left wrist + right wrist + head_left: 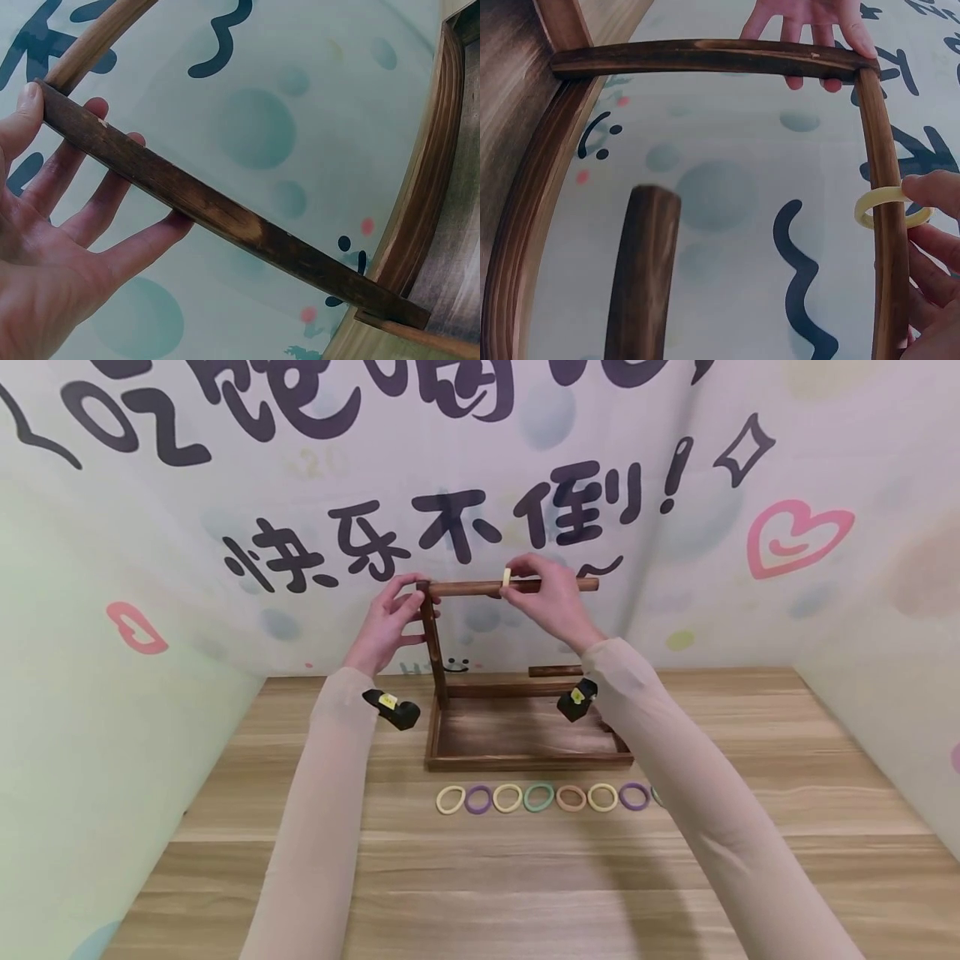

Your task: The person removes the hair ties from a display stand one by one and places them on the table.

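My left hand [386, 625] holds the top of the dark wooden upright post [434, 647], thumb on the near face and fingers behind it, as the left wrist view shows. A round wooden rod [468, 587] runs rightward from that top corner. Farther along the rod, my right hand [551, 597] pinches a pale yellow hair tie [870, 202] between thumb and fingers. The hair tie encircles the rod. Below, the stand's shallow tray base [525, 763] sits on the table.
Several hair ties lie in a row before the stand: yellow [450, 800], purple [478, 799], green [538, 797] and orange [571, 798] among them. My right sleeve partly covers the row's end. A shorter, lower wooden bar [551, 672] is at the right. A printed cloth [375, 443] hangs behind.
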A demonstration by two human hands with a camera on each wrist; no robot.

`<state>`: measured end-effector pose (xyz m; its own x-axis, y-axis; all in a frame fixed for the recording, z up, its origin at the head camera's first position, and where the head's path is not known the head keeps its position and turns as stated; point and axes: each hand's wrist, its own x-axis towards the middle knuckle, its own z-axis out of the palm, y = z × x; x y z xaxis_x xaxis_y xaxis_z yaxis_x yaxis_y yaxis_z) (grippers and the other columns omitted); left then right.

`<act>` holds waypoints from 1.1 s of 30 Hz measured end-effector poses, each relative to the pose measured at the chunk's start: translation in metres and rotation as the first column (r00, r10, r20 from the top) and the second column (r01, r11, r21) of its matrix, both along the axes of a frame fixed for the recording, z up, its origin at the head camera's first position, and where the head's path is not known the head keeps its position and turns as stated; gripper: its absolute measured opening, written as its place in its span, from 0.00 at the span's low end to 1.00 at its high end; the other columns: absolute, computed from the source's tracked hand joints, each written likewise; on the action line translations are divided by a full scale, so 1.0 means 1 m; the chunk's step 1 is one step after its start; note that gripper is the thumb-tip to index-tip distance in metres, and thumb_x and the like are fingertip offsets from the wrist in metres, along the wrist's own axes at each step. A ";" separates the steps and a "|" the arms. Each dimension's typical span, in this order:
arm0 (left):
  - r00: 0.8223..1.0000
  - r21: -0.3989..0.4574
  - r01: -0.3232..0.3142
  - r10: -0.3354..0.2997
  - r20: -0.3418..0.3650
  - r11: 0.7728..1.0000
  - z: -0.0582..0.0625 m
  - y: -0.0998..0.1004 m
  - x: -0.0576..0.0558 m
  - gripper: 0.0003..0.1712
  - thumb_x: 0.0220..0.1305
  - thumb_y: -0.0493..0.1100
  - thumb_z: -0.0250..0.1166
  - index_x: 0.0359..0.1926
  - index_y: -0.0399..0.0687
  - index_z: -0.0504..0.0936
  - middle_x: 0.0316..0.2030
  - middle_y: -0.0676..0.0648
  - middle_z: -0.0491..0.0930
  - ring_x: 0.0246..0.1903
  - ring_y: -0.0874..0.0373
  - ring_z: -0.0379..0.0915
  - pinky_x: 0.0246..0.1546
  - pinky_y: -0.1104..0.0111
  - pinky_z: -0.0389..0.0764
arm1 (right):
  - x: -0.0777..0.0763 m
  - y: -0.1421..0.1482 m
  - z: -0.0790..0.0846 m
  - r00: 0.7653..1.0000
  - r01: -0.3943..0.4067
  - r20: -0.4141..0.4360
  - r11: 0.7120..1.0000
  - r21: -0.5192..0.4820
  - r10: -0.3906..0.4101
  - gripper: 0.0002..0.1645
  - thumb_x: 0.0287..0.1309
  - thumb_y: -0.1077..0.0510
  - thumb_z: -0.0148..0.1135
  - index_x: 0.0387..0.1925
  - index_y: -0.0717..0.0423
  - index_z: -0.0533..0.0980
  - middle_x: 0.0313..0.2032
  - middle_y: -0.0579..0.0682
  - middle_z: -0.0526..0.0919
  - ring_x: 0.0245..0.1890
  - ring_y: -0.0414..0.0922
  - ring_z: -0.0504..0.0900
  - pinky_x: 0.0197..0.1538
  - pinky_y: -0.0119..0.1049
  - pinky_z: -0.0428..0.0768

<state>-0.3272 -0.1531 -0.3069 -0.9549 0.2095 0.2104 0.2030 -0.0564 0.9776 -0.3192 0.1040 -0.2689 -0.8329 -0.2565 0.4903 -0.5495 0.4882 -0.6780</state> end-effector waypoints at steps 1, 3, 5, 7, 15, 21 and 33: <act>1.000 -0.001 0.001 -0.001 -0.002 1.000 0.000 0.000 0.000 0.16 0.72 0.45 0.55 0.58 0.56 0.72 0.47 0.46 0.80 0.50 0.47 0.75 0.51 0.39 0.70 | 0.000 0.002 0.000 1.000 0.006 0.000 1.000 0.006 -0.006 0.18 0.59 0.64 0.65 0.51 0.65 0.76 0.46 0.57 0.81 0.44 0.48 0.82 0.48 0.38 0.79; 1.000 -0.001 0.001 -0.001 -0.005 1.000 0.000 0.000 -0.001 0.16 0.72 0.45 0.55 0.58 0.56 0.72 0.47 0.46 0.80 0.50 0.47 0.75 0.51 0.38 0.70 | 0.001 0.005 0.001 1.000 0.018 -0.004 1.000 0.017 -0.018 0.19 0.59 0.63 0.66 0.51 0.64 0.76 0.47 0.57 0.81 0.44 0.48 0.82 0.48 0.38 0.80; 1.000 0.004 0.002 -0.002 -0.002 1.000 0.000 -0.001 -0.001 0.16 0.72 0.45 0.55 0.58 0.56 0.72 0.47 0.45 0.80 0.50 0.47 0.75 0.51 0.38 0.69 | 0.001 0.008 0.001 1.000 0.025 -0.013 0.999 0.023 -0.025 0.19 0.58 0.63 0.66 0.51 0.64 0.76 0.46 0.57 0.81 0.44 0.49 0.82 0.48 0.39 0.80; 1.000 0.004 -0.003 0.003 0.001 1.000 0.000 -0.001 -0.002 0.16 0.72 0.45 0.56 0.58 0.56 0.72 0.48 0.45 0.80 0.50 0.47 0.75 0.51 0.38 0.69 | 0.000 0.012 0.001 0.999 0.034 -0.026 0.999 0.024 -0.033 0.18 0.58 0.64 0.66 0.50 0.64 0.76 0.46 0.57 0.81 0.43 0.49 0.83 0.48 0.39 0.80; 1.000 -0.013 -0.023 0.023 -0.002 1.000 -0.001 0.000 -0.002 0.16 0.72 0.45 0.56 0.58 0.57 0.72 0.49 0.44 0.80 0.50 0.47 0.76 0.50 0.39 0.71 | -0.001 0.027 -0.001 0.998 0.053 -0.029 0.999 0.008 -0.053 0.18 0.57 0.65 0.67 0.49 0.65 0.76 0.44 0.57 0.82 0.42 0.49 0.83 0.47 0.38 0.80; 1.000 0.000 -0.019 0.019 0.009 1.000 -0.002 0.001 -0.003 0.15 0.71 0.45 0.56 0.57 0.57 0.73 0.48 0.44 0.80 0.50 0.47 0.76 0.50 0.38 0.70 | 0.001 0.036 -0.001 0.998 0.055 -0.014 0.998 0.000 -0.055 0.19 0.57 0.65 0.66 0.50 0.66 0.76 0.45 0.58 0.81 0.43 0.50 0.82 0.48 0.38 0.80; 1.000 -0.010 -0.015 0.015 -0.001 1.000 -0.001 0.001 0.000 0.16 0.72 0.45 0.55 0.59 0.56 0.72 0.48 0.45 0.80 0.50 0.47 0.75 0.51 0.39 0.70 | 0.002 0.052 -0.004 0.997 0.076 0.016 0.997 -0.021 -0.075 0.19 0.58 0.65 0.65 0.52 0.66 0.75 0.45 0.59 0.80 0.44 0.50 0.81 0.49 0.36 0.79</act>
